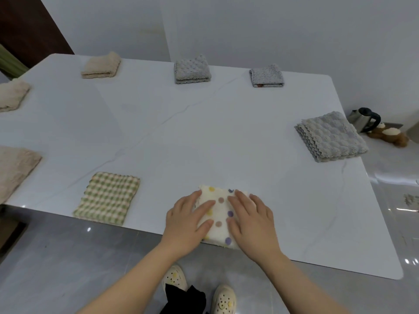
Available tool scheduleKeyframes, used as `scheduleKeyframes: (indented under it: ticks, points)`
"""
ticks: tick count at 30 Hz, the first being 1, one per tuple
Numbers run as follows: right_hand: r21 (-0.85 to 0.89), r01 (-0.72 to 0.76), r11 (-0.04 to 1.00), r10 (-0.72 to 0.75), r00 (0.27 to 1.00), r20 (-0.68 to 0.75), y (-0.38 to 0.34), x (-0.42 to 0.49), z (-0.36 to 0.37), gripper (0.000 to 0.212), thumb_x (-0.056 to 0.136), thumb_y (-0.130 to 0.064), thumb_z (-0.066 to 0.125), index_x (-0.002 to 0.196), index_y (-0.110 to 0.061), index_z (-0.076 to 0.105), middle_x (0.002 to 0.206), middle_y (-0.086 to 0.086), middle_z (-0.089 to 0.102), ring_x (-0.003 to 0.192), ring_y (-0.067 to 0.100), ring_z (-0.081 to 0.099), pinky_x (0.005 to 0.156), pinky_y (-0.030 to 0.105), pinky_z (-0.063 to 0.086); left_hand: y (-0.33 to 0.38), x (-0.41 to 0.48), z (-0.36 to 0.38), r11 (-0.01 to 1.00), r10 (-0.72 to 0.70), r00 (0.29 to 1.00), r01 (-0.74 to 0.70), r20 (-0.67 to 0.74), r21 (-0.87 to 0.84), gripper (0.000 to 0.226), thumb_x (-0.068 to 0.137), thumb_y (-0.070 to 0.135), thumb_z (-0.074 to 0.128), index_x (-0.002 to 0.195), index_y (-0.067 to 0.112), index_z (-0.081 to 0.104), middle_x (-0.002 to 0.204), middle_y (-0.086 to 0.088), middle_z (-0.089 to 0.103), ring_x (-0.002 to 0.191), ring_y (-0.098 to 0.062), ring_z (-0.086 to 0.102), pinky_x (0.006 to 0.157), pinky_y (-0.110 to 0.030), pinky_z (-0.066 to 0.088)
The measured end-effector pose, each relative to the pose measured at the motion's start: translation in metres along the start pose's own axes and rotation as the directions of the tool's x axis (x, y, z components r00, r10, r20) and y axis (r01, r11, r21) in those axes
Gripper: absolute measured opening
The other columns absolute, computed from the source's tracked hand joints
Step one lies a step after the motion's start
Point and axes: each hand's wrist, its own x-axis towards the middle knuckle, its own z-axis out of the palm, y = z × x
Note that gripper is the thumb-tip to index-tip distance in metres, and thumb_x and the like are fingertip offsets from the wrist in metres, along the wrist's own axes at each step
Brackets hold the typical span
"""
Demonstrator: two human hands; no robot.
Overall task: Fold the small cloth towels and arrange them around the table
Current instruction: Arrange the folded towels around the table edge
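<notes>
Right now both palms lie flat and open, the left hand [184, 225] and right hand [252, 220] pressing the folded polka-dot towel [218, 217] at the near edge of the table [204, 132]. Its front hem overhangs slightly; a careless release could let it slide off.

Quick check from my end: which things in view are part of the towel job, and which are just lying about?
Part of the job:
- polka-dot towel, flat under the left hand and right hand
- green checked towel
- three beige towels
- three grey towels
- table

Just lying about:
- kettle
- stuffed toy, beside the kettle, off the table
</notes>
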Motion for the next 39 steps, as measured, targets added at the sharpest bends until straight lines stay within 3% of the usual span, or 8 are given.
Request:
scheduleKeyframes:
  ticks: [2, 7, 12, 15, 19, 23, 30, 39]
  points:
    - [-0.064, -0.018, 0.998, 0.024, 0.994, 0.109, 0.003, -0.003, 0.004, 0.047, 0.077, -0.045, 0.037, 0.110, -0.026, 0.065, 0.118, -0.009, 0.065, 0.103, 0.022, 0.064, 0.079, 0.031, 0.052, -0.008, -0.004, 0.008, 0.978, 0.039, 0.999, -0.039, 0.002, 0.207, 0.061, 0.084, 0.062, 0.013, 0.136, 0.039, 0.034, 0.144, 0.006, 0.041, 0.131, -0.025, 0.036, 0.102, -0.035, 0.031]
    - [-0.120, -0.004, 0.993, 0.025, 0.983, 0.182, 0.011, -0.003, 0.008, 0.050, 0.081, -0.048, 0.035, 0.116, -0.024, 0.063, 0.122, -0.007, 0.064, 0.107, 0.024, 0.064, 0.088, 0.030, 0.026, -0.010, -0.009, 0.007, 0.975, 0.043, 0.999, -0.049, 0.034, 0.215, 0.048, 0.091, 0.058, 0.016, 0.126, 0.036, 0.041, 0.124, 0.005, 0.061, 0.119, -0.022, 0.038, 0.094, -0.034, 0.027]
    - [0.027, 0.003, 1.000, -0.008, 0.979, 0.202, 0.013, 0.000, 0.008, 0.072, 0.078, -0.057, 0.015, 0.136, -0.027, 0.043, 0.148, -0.009, 0.036, 0.138, 0.026, 0.032, 0.104, 0.031, 0.013, -0.004, 0.000, -0.008, 0.989, 0.076, 0.995, -0.083, 0.060, 0.123, 0.081, 0.060, 0.070, 0.015, 0.132, 0.041, 0.038, 0.141, 0.009, 0.032, 0.134, -0.017, 0.023, 0.105, -0.033, 0.015]
    - [0.100, -0.033, 0.994, 0.006, 0.965, 0.262, 0.012, 0.001, 0.006, 0.089, 0.063, -0.062, -0.002, 0.142, -0.033, 0.027, 0.155, -0.016, 0.012, 0.144, 0.016, 0.005, 0.108, 0.029, 0.002, -0.001, 0.005, -0.018, 0.996, 0.057, 0.995, -0.062, 0.081, 0.060, 0.080, 0.056, 0.070, 0.026, 0.129, 0.041, 0.039, 0.140, 0.010, 0.026, 0.131, -0.014, 0.020, 0.102, -0.030, 0.015]
    - [0.271, -0.154, 0.950, 0.101, 0.974, 0.202, 0.007, 0.008, -0.004, 0.074, 0.070, -0.060, 0.020, 0.132, -0.028, 0.044, 0.152, -0.010, 0.024, 0.138, 0.015, 0.024, 0.109, 0.032, 0.018, 0.000, 0.013, -0.023, 0.997, 0.071, 0.993, -0.071, 0.092, -0.002, 0.063, 0.072, 0.055, 0.054, 0.131, 0.037, 0.038, 0.138, 0.009, 0.024, 0.128, -0.015, 0.026, 0.101, -0.029, 0.021]
    - [0.409, -0.244, 0.879, 0.201, 0.969, 0.145, 0.011, 0.017, -0.012, 0.040, 0.088, -0.025, 0.053, 0.126, -0.016, 0.049, 0.146, 0.000, 0.034, 0.132, 0.017, 0.034, 0.106, 0.029, 0.026, 0.008, 0.025, -0.033, 0.994, 0.079, 0.997, -0.079, -0.003, -0.080, 0.049, 0.086, 0.041, 0.051, 0.132, 0.030, 0.039, 0.133, 0.006, 0.034, 0.121, -0.015, 0.036, 0.096, -0.025, 0.028]
    - [0.508, -0.285, 0.813, 0.264, 0.958, 0.115, 0.024, 0.029, -0.023, 0.030, 0.088, -0.014, 0.052, 0.119, -0.014, 0.053, 0.126, -0.001, 0.050, 0.112, 0.014, 0.048, 0.093, 0.022, 0.037, 0.033, 0.041, -0.040, 0.988, 0.108, 0.993, -0.113, -0.051, -0.103, 0.042, 0.091, 0.035, 0.045, 0.132, 0.027, 0.040, 0.134, 0.006, 0.042, 0.124, -0.017, 0.037, 0.097, -0.025, 0.030]
    - [0.498, -0.130, 0.857, 0.066, 0.987, 0.143, 0.103, 0.068, -0.045, 0.027, 0.090, -0.017, 0.051, 0.117, -0.016, 0.056, 0.124, -0.004, 0.053, 0.115, 0.014, 0.046, 0.089, 0.017, 0.030, 0.107, 0.067, -0.018, 0.984, -0.090, 0.985, 0.065, -0.149, -0.164, 0.036, 0.092, 0.032, 0.045, 0.128, 0.027, 0.045, 0.131, 0.007, 0.041, 0.125, -0.015, 0.033, 0.097, -0.023, 0.028]
